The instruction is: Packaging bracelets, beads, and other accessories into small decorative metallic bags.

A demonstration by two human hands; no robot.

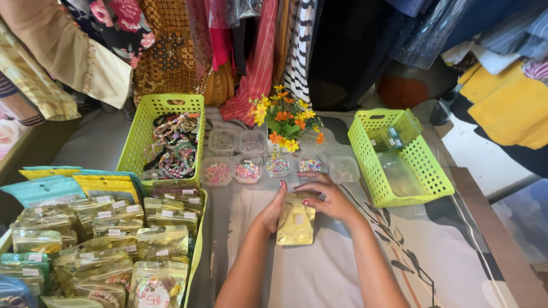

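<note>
1. Two bare hands meet on a small gold zip pouch (295,223) that lies flat on the cloth-covered bench (342,268), near its middle.
2. The left hand (273,210) presses against the pouch's left edge, its grip closed on that side with the thumb upright.
3. The right hand (328,197) lies over the pouch's top edge, its grip pinched on the strip there.
4. To the left, a tray of filled gold pouches (108,245) stands packed in rows, with teal and yellow pouches (57,185) behind them.
5. Just beyond the hands sit small clear tubs of coloured beads (248,170).
6. Behind the tubs stands a bunch of orange and yellow flowers (285,117).
7. Farther left, a lime green basket of beaded bracelets (171,145) rests on the bench.
8. On the right, a second lime green basket (434,177) holds clear plastic pieces.
9. Hanging patterned fabrics (257,57) fill the back.
</note>
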